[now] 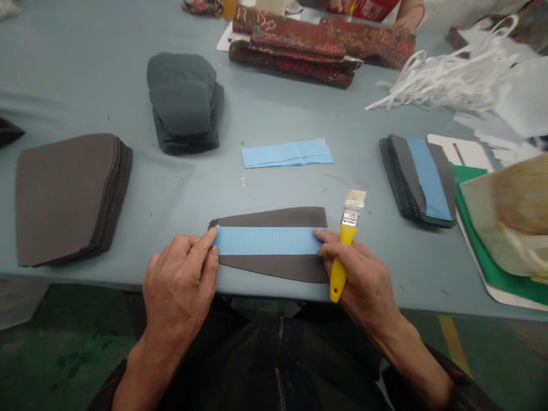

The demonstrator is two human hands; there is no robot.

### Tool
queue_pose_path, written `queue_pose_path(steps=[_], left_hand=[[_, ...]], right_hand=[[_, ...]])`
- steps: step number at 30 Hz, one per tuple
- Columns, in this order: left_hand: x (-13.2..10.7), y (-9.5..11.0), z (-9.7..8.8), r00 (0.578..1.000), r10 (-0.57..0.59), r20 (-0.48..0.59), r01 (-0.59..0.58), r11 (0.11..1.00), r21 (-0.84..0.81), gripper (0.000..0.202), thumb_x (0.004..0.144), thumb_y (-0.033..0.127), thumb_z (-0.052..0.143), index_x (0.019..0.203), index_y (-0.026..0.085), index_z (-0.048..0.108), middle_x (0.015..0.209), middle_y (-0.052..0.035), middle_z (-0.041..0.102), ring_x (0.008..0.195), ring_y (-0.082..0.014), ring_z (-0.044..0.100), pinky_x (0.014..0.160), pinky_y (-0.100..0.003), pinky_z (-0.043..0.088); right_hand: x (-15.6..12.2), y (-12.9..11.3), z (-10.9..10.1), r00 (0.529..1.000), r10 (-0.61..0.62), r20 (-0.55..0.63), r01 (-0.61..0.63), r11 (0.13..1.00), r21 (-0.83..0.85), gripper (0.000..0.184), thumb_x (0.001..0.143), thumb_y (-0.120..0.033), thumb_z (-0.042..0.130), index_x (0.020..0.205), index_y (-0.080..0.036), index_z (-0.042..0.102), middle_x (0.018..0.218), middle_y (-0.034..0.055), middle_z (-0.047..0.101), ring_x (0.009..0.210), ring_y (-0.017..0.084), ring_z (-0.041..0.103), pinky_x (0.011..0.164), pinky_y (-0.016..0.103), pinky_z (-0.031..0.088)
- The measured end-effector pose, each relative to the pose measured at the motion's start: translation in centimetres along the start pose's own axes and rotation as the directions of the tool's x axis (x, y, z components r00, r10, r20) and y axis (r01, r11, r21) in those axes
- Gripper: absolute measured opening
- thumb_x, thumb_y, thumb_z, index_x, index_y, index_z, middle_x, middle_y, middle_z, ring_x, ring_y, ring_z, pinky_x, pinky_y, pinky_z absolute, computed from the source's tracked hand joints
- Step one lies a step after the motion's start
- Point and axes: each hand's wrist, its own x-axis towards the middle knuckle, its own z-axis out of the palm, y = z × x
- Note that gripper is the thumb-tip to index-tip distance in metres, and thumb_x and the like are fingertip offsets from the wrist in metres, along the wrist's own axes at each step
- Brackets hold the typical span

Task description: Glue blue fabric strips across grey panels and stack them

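Head | left hand pinches blue strip, end partly covered | right hand grips brush, partly hiding it

No text can be read with certainty. On the red garment at the far side, somewhat right of the middle, there are white characters, but they are blurred and partly cut off. On the table, small white marks lie near the middle; whether these are letters, I cannot tell.
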Motion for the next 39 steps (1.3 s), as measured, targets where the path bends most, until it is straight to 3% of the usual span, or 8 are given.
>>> queue_pose_path(steps=[6,11,17,23,29,33,36,39], left_hand=[[0.0,-0.5,0.6,0.997,0.052,-0.061,-0.052,0.999,-0.001,0.046,0.114,0.041,0.042,0.137,0.017,0.074,0.1,-0.0084,0.074,0.087,-0.0263,0.068,0.075,-0.041,0.044],[-0.1,-0.8,1.1,0.992,0.036,-0.125,-0.044,0.997,-0.063,0.043,0.113,0.038,0.046,0.133,0.016,0.076,0.1,-0.0091,0.075,0.089,-0.0268,0.07,0.078,-0.041,0.045],[-0.4,-0.6,0.9,0.982,-0.106,-0.156,0.062,0.962,-0.266,0.045,0.112,0.037,0.046,0.135,0.01,0.073,0.115,-0.0146,0.078,0.107,-0.0293,0.073,0.093,-0.042,0.052],[-1.4,-0.7,-0.4,0.956,-0.203,-0.211,0.131,0.942,-0.309,0.04,0.112,0.036,0.05,0.133,0.01,0.073,0.121,-0.0157,0.078,0.112,-0.0247,0.074,0.103,-0.037,0.056],[-2.5,0.1,-1.3,0.945,-0.232,-0.228,0.148,0.93,-0.336,0.036,0.111,0.035,0.053,0.127,0.011,0.075,0.116,-0.0137,0.08,0.108,-0.0227,0.076,0.103,-0.035,0.057],[-4.2,1.4,-1.4,0.928,-0.297,-0.226,0.192,0.898,-0.395,0.031,0.109,0.036,0.059,0.123,0.015,0.077,0.108,-0.0093,0.082,0.092,-0.0186,0.076,0.093,-0.031,0.059],[-6.0,2.1,-1.4,0.911,-0.372,-0.177,0.261,0.853,-0.451,0.029,0.107,0.039,0.062,0.119,0.019,0.078,0.107,-0.0066,0.083,0.089,-0.0177,0.076,0.088,-0.03,0.06],[-7.3,2.0,-1.5,0.864,-0.492,-0.107,0.373,0.768,-0.52,0.031,0.104,0.047,0.065,0.12,0.023,0.079,0.107,-0.0049,0.083,0.093,-0.019,0.077,0.091,-0.032,0.059]], right_hand=[[-0.3,1.2,-0.1,0.999,-0.027,-0.025,0.027,1.0,0.011,0.019,0.106,-0.007,0.054,0.106,-0.024,0.061,0.127,0.0121,0.084,0.111,0.029,0.084,0.088,0.046,0.072],[-0.5,1.9,0.1,0.998,-0.038,-0.045,0.04,0.997,0.058,0.018,0.107,-0.008,0.053,0.105,-0.024,0.062,0.126,0.013,0.084,0.113,0.029,0.083,0.092,0.047,0.071],[-1.0,2.0,0.4,0.994,0.055,-0.094,-0.044,0.991,0.123,0.012,0.108,-0.016,0.055,0.107,-0.025,0.064,0.132,0.0133,0.082,0.108,0.029,0.084,0.089,0.046,0.071],[-1.3,1.8,0.7,0.971,0.197,-0.135,-0.181,0.975,0.125,0.004,0.103,-0.025,0.064,0.107,-0.025,0.065,0.134,0.0136,0.081,0.113,0.032,0.083,0.094,0.05,0.068],[0.2,1.4,1.1,0.958,0.262,-0.116,-0.268,0.962,-0.044,0.024,0.102,-0.041,0.064,0.118,-0.023,0.067,0.12,0.0165,0.081,0.101,0.038,0.078,0.085,0.054,0.063],[1.8,1.0,1.4,0.955,0.287,-0.068,-0.292,0.953,-0.084,0.029,0.101,-0.044,0.065,0.12,-0.023,0.067,0.105,0.0143,0.077,0.096,0.037,0.074,0.083,0.051,0.06],[2.6,0.5,1.9,0.959,0.28,-0.036,-0.283,0.953,-0.11,0.03,0.1,-0.043,0.067,0.121,-0.023,0.068,0.099,0.0129,0.074,0.092,0.037,0.072,0.08,0.05,0.059],[2.9,0.1,2.5,0.973,0.23,-0.019,-0.231,0.969,-0.093,0.029,0.098,-0.039,0.069,0.121,-0.023,0.067,0.106,0.0147,0.076,0.096,0.038,0.073,0.084,0.052,0.06]])
